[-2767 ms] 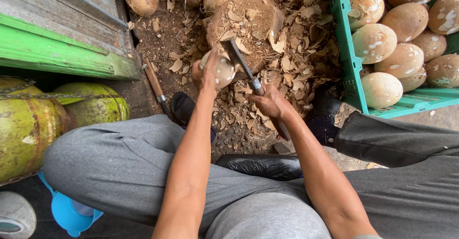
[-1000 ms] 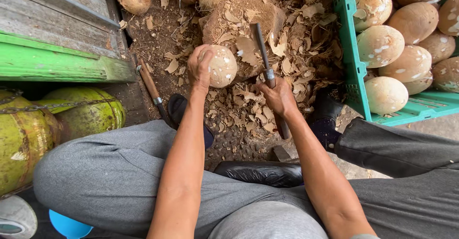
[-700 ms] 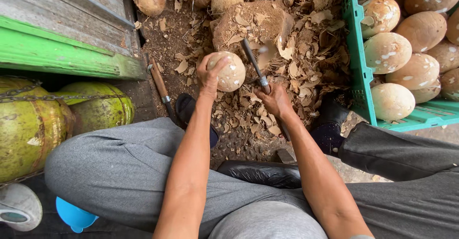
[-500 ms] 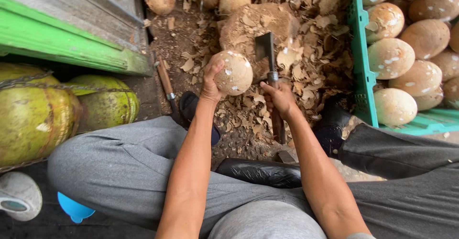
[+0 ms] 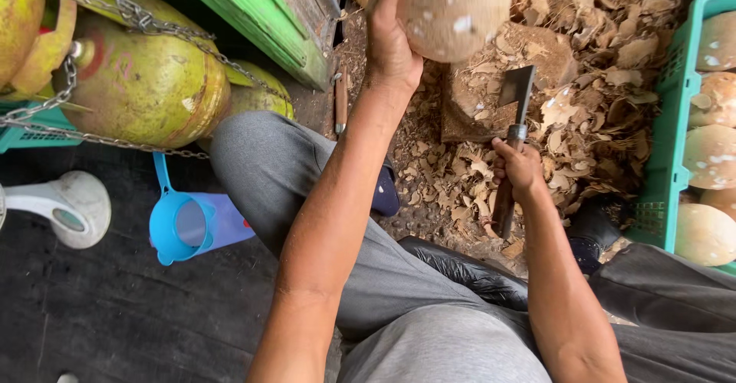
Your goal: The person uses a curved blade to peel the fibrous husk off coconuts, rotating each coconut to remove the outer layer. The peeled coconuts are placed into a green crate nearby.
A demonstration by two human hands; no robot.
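My left hand (image 5: 389, 34) grips a peeled, pale brown coconut (image 5: 457, 6), lifted up close to the camera at the top of the view. My right hand (image 5: 518, 170) is closed around the dark handle of a cleaver (image 5: 512, 122). Its blade points up and away, over a wooden chopping block (image 5: 491, 84) buried in husk shavings (image 5: 583, 115). The cleaver is apart from the coconut, below and to its right. My grey-trousered legs fill the bottom of the view.
A green crate (image 5: 665, 138) with several peeled coconuts (image 5: 709, 149) stands at the right. Green gas cylinders (image 5: 146, 84) with a chain sit at the left, beside a blue scoop (image 5: 180, 226) and a white object (image 5: 65, 207). A second knife (image 5: 341, 99) lies by the green board (image 5: 253, 15).
My left hand has raised the coconut off the block toward the camera. The cleaver has dropped away from the coconut. The view has swung left, showing more of the cylinders and scoop.
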